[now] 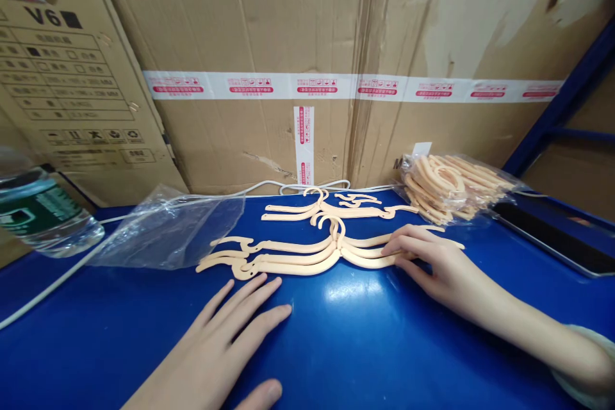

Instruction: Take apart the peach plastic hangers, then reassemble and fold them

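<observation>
Several peach-coloured folding clothes hangers (pixel 298 266) lie side by side on the blue table (pixel 336 346), their hooks bunched at the middle. My right hand (pixel 427 259) is at the right arm of the front hangers, fingers bent and thumb closed against the nearest one. Part of that arm is hidden behind the hand. My left hand (pixel 225 333) is open with its fingers spread, just in front of the hangers' left ends. Behind the front group lie another unfolded hanger (pixel 293 211) and some small loose hanger parts (pixel 355 200).
A clear bag of hangers (pixel 451 186) lies at the back right beside a dark phone (pixel 552 237). An empty plastic bag (pixel 177 230), a white cable (pixel 52 291) and a water bottle (pixel 43 211) are on the left. Cardboard boxes (pixel 250 134) stand behind.
</observation>
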The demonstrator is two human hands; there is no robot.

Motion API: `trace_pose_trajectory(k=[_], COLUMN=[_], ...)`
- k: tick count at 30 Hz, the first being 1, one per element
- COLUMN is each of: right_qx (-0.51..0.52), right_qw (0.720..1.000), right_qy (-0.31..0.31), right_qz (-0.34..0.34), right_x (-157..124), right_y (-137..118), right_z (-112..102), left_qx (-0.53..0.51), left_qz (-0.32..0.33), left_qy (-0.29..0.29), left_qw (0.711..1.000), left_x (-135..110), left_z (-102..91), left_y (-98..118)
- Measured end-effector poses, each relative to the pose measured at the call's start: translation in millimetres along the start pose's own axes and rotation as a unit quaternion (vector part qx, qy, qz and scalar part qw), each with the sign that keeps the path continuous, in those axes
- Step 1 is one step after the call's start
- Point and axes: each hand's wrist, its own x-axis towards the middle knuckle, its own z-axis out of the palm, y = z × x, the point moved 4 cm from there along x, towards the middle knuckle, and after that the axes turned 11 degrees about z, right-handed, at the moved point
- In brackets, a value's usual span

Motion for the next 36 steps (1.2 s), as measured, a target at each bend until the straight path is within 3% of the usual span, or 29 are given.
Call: trace_pose_trajectory(k=[5,9,14,25,36], right_qx=[-0.001,0.008,0.003,0.007,0.02], right_qw=[1.0,1.0,1.0,1.0,0.999], right_qy=[-0.011,-0.001,0.002,-0.02,-0.028], right_qz=[0.0,-0.009,-0.012,-0.01,-0.002], right_x=[-1.2,-1.7,-2.6,-3.1,-4.3], right_y=[-3.6,-8.5,-10.8,-6.8,-3.1], right_z=[-0.5,-3.1,-4.0,-0.3,4.3], left_qx=[-0.074,-0.137,-0.187,-0.136,-0.115], left_qz=[-0.043,-0.025,-0.083,0.002,-0.004], left_qy=[0.046,0.032,0.058,0.074,0.047], left_qw=[0.995,0.99,0.977,0.988,0.992], left_x=[2.4,5.8,5.3,9.3,5.9], left_z=[-7.0,-9.8,-14.2,-17.7,-11.7], left_y=[-6.5,-11.3,-15.1,-10.8,-13.0])
